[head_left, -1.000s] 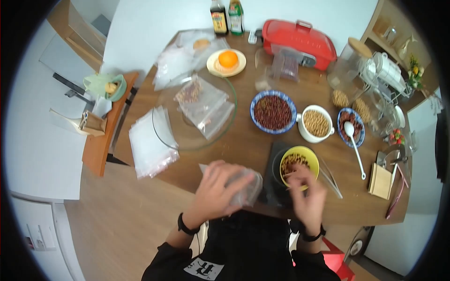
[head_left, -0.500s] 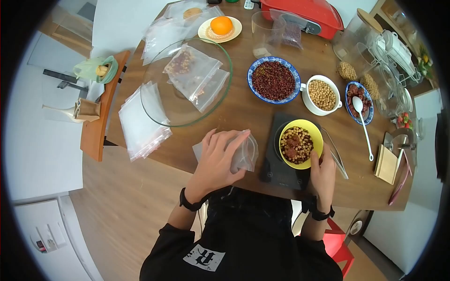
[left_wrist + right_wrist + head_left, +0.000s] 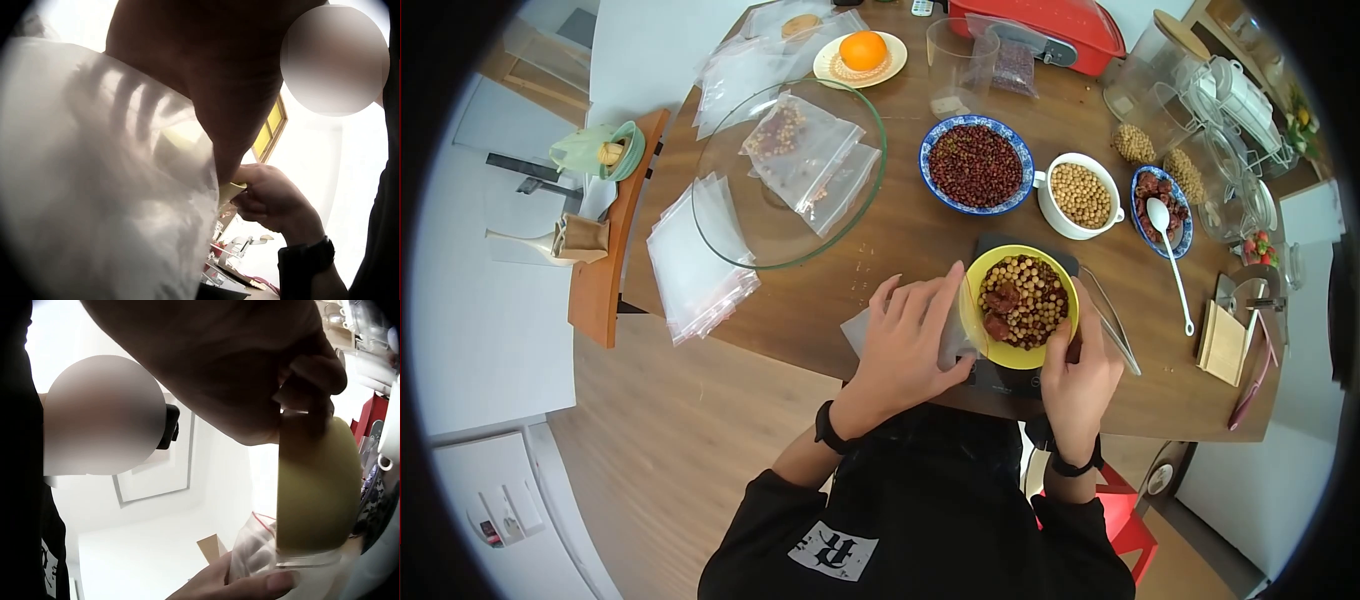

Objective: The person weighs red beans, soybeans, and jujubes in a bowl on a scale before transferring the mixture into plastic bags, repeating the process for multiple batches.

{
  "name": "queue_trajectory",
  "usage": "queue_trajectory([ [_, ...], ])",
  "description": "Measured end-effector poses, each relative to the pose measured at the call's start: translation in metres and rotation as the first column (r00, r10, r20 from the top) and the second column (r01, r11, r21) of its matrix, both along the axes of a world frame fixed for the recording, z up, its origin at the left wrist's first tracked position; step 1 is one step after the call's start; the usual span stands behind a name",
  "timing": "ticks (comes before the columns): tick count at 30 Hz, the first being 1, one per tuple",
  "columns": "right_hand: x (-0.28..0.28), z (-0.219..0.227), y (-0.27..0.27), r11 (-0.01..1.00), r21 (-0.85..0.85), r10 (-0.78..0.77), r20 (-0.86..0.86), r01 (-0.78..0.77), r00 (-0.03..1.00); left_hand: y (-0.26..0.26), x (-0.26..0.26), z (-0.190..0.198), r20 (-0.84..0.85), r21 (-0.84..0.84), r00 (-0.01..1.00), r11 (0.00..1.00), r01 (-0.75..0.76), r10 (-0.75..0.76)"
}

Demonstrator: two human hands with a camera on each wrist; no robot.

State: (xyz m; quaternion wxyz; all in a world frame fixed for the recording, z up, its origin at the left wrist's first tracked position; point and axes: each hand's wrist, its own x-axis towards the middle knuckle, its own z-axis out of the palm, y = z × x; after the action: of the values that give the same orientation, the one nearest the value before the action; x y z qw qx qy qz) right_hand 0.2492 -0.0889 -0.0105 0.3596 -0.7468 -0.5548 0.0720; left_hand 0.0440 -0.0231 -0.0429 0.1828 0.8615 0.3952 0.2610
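Note:
My right hand (image 3: 1083, 375) grips the side of a yellow bowl (image 3: 972, 325) of beans and dark red pieces, held over a black scale (image 3: 1000, 376). My left hand (image 3: 905, 355) holds a clear plastic bag (image 3: 855, 330) around its mouth, close to the bowl's left side. In the right wrist view the bowl (image 3: 319, 487) is tipped, its rim at a clear round edge by the bag (image 3: 250, 550) and my left fingers. The bag (image 3: 112, 200) hangs large in the left wrist view, with the right hand (image 3: 272, 197) beyond. The bag's inside is hard to make out.
Behind the bowl stand a blue-rimmed bowl of red beans (image 3: 975, 165), a white pot of pale beans (image 3: 1082, 195) and a dish with a spoon (image 3: 1158, 215). Tongs (image 3: 1118, 330) lie at right; a glass bowl (image 3: 878, 190) and stacked bags (image 3: 700, 255) are at left.
My right hand has lifted the yellow bowl from the scale and brought it left. The left hand has moved right with the bag, up to the bowl.

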Motion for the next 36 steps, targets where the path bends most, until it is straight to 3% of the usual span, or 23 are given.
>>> queue_trajectory([
  [14, -0.015, 0.007, 0.005, 0.975, 0.203, 0.034, 0.263, -0.090, 0.964, -0.007, 0.027, -0.012, 0.053, 0.022, 0.990, 0.991, -0.132, 0.131],
  [36, -0.017, 0.017, 0.010, 0.958, 0.237, 0.087, 0.303, -0.163, 0.949, -0.004, 0.041, -0.008, 0.170, 0.076, 0.971, 0.980, -0.181, 0.166],
])
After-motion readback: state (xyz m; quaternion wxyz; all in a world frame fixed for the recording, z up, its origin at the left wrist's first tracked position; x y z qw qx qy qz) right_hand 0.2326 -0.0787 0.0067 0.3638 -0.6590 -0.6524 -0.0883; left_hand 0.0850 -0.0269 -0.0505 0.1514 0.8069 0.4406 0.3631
